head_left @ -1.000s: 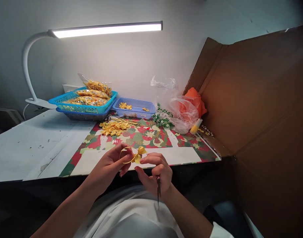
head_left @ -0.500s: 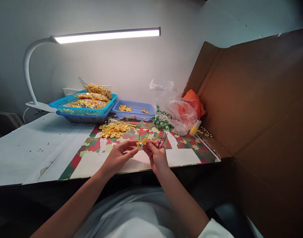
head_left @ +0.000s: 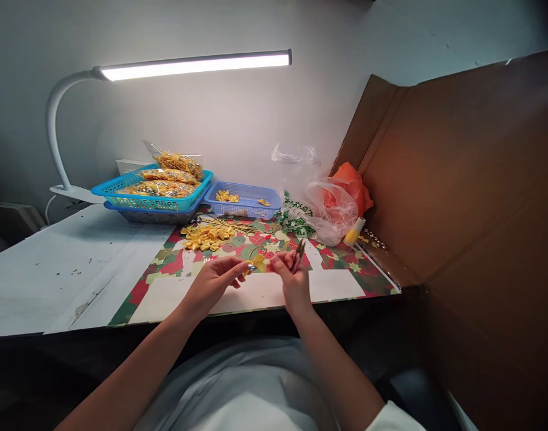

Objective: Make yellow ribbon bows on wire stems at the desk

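Between finger and thumb, my left hand (head_left: 216, 284) pinches a small yellow bow (head_left: 258, 262) with a silvery bead at its near side. A thin wire loop shows just above the bow. My right hand (head_left: 294, 280) is closed around a small pair of tweezers or snips (head_left: 298, 255), whose tips point up and away; it is apart from the bow. Beyond my left hand lies a pile of yellow bows (head_left: 207, 237), with thin golden wires (head_left: 238, 226) behind it.
Stacked baskets (head_left: 152, 200) with bagged yellow pieces stand at the back left, beside a blue basket (head_left: 269, 211). Plastic bags (head_left: 332, 209), a yellow-white bottle (head_left: 354, 231) and beads lie at the right, near a cardboard wall (head_left: 471, 173). A lamp (head_left: 197, 64) hangs above.
My left fingers have closed on the yellow bow. My right hand has let go of it and moved right, still holding the tool.
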